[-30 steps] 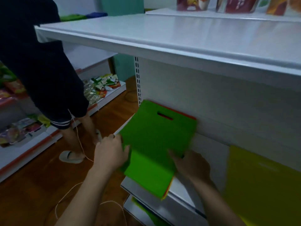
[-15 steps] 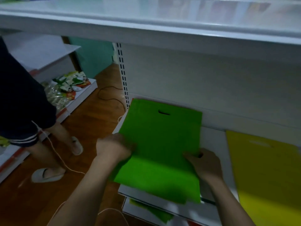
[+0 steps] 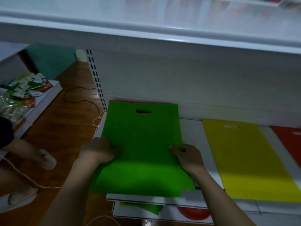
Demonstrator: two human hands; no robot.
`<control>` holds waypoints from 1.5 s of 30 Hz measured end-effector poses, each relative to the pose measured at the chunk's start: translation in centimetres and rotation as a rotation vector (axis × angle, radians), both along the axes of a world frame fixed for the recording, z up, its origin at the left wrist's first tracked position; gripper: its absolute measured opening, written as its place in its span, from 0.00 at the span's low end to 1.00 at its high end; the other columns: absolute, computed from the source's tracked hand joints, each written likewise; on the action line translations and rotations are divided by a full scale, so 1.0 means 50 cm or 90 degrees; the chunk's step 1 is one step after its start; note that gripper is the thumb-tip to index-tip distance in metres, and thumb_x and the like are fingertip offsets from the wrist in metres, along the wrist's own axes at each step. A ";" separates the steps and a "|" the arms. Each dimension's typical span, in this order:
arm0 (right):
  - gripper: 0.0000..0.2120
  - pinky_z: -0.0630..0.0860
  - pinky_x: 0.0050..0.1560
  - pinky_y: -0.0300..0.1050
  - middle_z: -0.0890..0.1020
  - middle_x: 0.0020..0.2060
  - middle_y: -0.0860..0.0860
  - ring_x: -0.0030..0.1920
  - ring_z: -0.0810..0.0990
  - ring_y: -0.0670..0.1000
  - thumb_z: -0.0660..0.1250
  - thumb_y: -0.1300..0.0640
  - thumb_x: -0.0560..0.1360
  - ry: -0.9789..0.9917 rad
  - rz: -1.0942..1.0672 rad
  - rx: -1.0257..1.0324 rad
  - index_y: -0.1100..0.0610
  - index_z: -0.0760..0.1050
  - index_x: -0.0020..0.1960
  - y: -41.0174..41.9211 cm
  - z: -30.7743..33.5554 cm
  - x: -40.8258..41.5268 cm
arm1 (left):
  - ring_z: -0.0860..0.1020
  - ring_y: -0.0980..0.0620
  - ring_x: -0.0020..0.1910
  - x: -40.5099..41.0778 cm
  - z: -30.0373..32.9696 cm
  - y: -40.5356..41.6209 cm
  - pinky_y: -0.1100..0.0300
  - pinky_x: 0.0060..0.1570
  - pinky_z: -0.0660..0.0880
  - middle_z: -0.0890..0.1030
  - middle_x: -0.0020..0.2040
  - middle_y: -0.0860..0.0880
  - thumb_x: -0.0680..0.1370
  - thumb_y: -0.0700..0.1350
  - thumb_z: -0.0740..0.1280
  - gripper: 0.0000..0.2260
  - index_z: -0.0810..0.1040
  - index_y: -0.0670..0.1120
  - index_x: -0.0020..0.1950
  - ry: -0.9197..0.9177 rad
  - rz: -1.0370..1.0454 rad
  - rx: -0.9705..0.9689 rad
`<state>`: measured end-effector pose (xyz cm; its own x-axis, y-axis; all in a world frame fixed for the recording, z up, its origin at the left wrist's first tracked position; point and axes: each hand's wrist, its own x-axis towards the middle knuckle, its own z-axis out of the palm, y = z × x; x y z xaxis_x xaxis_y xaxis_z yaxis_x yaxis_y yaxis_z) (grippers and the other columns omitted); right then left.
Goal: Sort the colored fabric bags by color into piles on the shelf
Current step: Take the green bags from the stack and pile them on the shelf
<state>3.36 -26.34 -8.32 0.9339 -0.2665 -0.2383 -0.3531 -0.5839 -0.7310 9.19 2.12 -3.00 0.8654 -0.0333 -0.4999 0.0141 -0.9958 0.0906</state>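
Hands hold the work at the centre of the frame: the left hand point(image 3: 99, 150) has its fingers curled onto the left edge of the green bag point(image 3: 141, 144), and the right hand point(image 3: 187, 156) pinches the right edge, so each grip is closed on that one bag. The green bag lies flat on the shelf point(image 3: 192, 129), handle slot toward the back panel, its near end drooping past the shelf's front lip at lower centre. A thin red-orange edge shows along its far side, so it seems to sit on top of at least one bag of another colour; how many are beneath cannot be told.

To the right, well apart from it, a yellow bag point(image 3: 247, 160) lies alone, and at the far right edge of the frame a red bag point(image 3: 288, 141) is only partly in view. On the lower shelf point(image 3: 143, 213), bottom centre, some green fabric and something red show.

Judging from this, the green bag is being lifted off a mixed stack. The main risk is that the thin fabric clings and drags the red-orange bag below along with it, putting the wrong colour in the green pile. The overhanging end could also slide the whole stack off the front lip if pulled toward the body. A cord point(image 3: 78, 98) loops on the floor at left, near another person's feet point(image 3: 47, 159), and might snag a step.
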 end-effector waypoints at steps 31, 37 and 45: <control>0.20 0.69 0.29 0.42 0.76 0.32 0.47 0.30 0.74 0.48 0.49 0.44 0.82 0.013 -0.400 -0.613 0.51 0.72 0.40 -0.890 0.146 -0.803 | 0.80 0.42 0.52 -0.473 0.081 -1.102 0.54 0.51 0.74 0.83 0.51 0.44 0.80 0.60 0.55 0.21 0.81 0.47 0.52 -0.426 -0.569 -0.089; 0.18 0.66 0.24 0.41 0.66 0.23 0.45 0.20 0.65 0.49 0.63 0.50 0.78 -0.009 -0.499 -0.728 0.53 0.70 0.31 -0.992 0.153 -0.947 | 0.80 0.43 0.48 -0.565 0.113 -1.277 0.54 0.47 0.72 0.83 0.47 0.45 0.80 0.59 0.56 0.21 0.80 0.46 0.47 -0.443 -0.669 -0.171; 0.18 0.59 0.28 0.40 0.74 0.20 0.51 0.18 0.71 0.53 0.72 0.55 0.72 0.028 -0.573 -0.813 0.56 0.72 0.27 -1.089 0.142 -1.030 | 0.80 0.42 0.47 -0.610 0.113 -1.437 0.55 0.42 0.70 0.82 0.46 0.43 0.80 0.59 0.56 0.20 0.79 0.46 0.44 -0.421 -0.735 -0.208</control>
<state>-48.16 -80.78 -1.23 0.3604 -0.7520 0.5519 -0.9214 -0.3791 0.0851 -21.31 -69.72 2.65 0.3375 -0.9274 0.1610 -0.9389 -0.3439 -0.0129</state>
